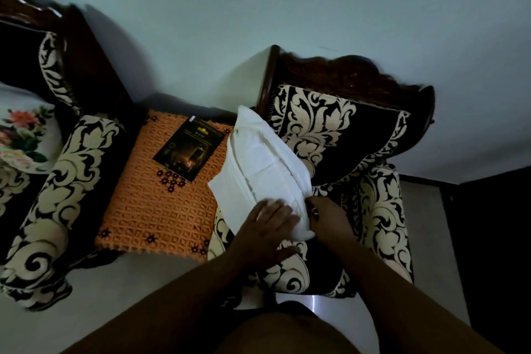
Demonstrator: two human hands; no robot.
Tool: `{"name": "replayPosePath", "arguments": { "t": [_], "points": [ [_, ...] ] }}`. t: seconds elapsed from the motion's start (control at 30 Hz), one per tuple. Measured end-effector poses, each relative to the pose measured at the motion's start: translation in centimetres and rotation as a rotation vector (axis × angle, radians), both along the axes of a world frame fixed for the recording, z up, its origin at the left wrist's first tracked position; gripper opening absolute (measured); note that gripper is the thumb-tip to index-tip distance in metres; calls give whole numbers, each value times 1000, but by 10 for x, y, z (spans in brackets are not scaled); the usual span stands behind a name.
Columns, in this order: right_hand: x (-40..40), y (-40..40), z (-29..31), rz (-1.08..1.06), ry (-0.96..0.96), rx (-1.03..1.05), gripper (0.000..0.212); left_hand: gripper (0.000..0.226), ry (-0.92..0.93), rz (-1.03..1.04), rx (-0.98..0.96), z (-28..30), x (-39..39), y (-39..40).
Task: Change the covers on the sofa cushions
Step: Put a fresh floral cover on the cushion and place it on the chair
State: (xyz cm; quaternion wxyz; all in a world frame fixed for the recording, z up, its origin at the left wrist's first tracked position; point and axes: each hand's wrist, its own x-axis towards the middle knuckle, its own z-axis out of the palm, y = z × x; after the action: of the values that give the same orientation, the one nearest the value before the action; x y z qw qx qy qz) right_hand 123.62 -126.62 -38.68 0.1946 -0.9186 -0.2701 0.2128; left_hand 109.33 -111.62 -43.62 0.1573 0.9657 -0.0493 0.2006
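cushion [260, 164]: bare white, 1 of them, leaning on the armchair [339, 129] arm at 12 o'clock from the hands
left hand [268, 227]: fingers spread flat on cushion, not clenched
right hand [326, 217]: pinching its near corner
risk: prob slips off toward the orange cloth [155, 204] at 9 o'clock — grip's only at one end
counts: 2 hands, 1 booklet [188, 148]

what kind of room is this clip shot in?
Most likely a home living room. Carved dark-wood armchairs upholstered in black-and-cream floral fabric flank a small table under an orange crocheted cloth, and both hands are on a bare white cushion on one chair.
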Motion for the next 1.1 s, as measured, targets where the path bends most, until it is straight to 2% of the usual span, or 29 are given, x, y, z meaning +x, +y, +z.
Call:
{"name": "replayPosePath", "arguments": {
  "t": [0.07, 0.17, 0.23, 0.37, 0.43, 0.5, 0.6, 0.67, 0.73, 0.8, 0.87, 0.93, 1.1],
  "points": [
    [0, 2, -5, 33, -4, 13, 12, 63, 43, 12, 84, -7, -7, -8],
    [3, 9, -7, -13, 95, 60, 12, 49, -7, 108, 90, -2, 2, -7],
    [5, 14, 0, -112, 171, 127, 12, 43, -26, 133, 93, 2, 9, -4],
    [-3, 19, 21, -453, 447, 403, 20, 41, 57, 218, 112, 0, 15, 13],
    [-12, 20, 26, -429, 465, 427, 19, 39, 109, 255, 118, 1, 18, 21],
    [-19, 20, 26, -236, 319, 308, 14, 37, 173, 275, 110, 4, 21, 23],
    [-26, 20, 26, 25, -13, 79, 20, 34, 240, 301, 77, 9, 28, 18],
    [-33, 23, 30, 72, -136, 4, 22, 37, 259, 330, 2, 12, 34, 16],
    [-39, 27, 31, 108, -229, -89, 12, 48, 273, 345, -69, 13, 38, 13],
    [-43, 33, 27, 165, -310, -205, 21, 57, 280, 349, -116, 12, 36, 6],
    [-44, 37, 24, 220, -354, -283, 27, 64, 259, 349, -174, 6, 29, -5],
    [-42, 38, 26, 167, -325, -296, 24, 70, 254, 294, -183, -5, 15, -12],
    [-34, 24, 31, 12, -204, -184, 17, 74, 202, 82, 47, -32, -28, -18]
  ]
}}
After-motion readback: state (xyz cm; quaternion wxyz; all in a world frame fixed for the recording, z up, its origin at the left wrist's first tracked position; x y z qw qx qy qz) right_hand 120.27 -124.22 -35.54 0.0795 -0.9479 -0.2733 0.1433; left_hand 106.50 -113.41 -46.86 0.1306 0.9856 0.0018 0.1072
